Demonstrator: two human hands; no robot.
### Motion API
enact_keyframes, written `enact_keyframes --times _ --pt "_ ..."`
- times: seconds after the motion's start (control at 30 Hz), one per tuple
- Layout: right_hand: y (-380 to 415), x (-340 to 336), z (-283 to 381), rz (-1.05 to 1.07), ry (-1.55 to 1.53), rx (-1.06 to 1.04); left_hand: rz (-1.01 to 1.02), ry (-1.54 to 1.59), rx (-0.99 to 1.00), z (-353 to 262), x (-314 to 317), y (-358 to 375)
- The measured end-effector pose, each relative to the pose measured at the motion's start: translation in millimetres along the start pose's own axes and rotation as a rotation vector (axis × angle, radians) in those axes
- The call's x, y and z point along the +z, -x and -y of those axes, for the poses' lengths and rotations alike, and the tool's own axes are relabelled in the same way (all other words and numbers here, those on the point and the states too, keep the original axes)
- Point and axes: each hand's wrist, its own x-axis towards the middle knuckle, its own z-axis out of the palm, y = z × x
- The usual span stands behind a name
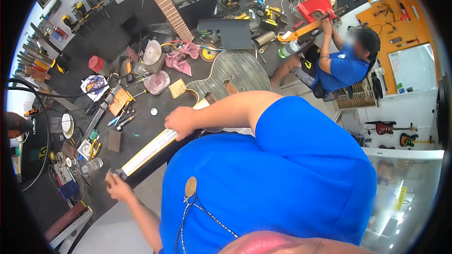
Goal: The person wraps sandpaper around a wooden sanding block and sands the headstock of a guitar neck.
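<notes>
An electric guitar lies across the bench. Its grey, wood-striped body (pixel 245 68) points to the upper right. A pale strip with yellow edges covers the guitar neck (pixel 149 151), which runs down to the lower left. My right hand (pixel 180 121) is closed over the neck near the body, fingers curled across the strip. Beside the dark far end of the neck, my left hand (pixel 118 187) has its fingers closed; a small brownish piece shows at the fingertips, but I cannot make out what it is. A small white cap (pixel 154 111) sits near the neck.
Pink rags (pixel 179 61), a brown block (pixel 115 141), pliers (pixel 96 148) and a clear bottle (pixel 92 166) lie on the bench. A fretted neck (pixel 165 7) leans at the back. At right, a co-worker (pixel 346 63) handles a red guitar (pixel 314 9).
</notes>
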Motion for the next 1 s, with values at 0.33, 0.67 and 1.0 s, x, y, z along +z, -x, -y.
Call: enact_keyframes --times 0.33,0.67,1.0 --pt "-5 14 -5 -0.121 0.019 -0.028 0.034 0.008 0.161 -5 -13 14" --pt "-13 1 7 -0.039 0.065 -0.018 0.102 0.161 -0.357 -14 -30 -13" --pt "-13 -5 9 -0.016 0.069 0.002 0.133 0.096 -0.029 -30 -24 20"
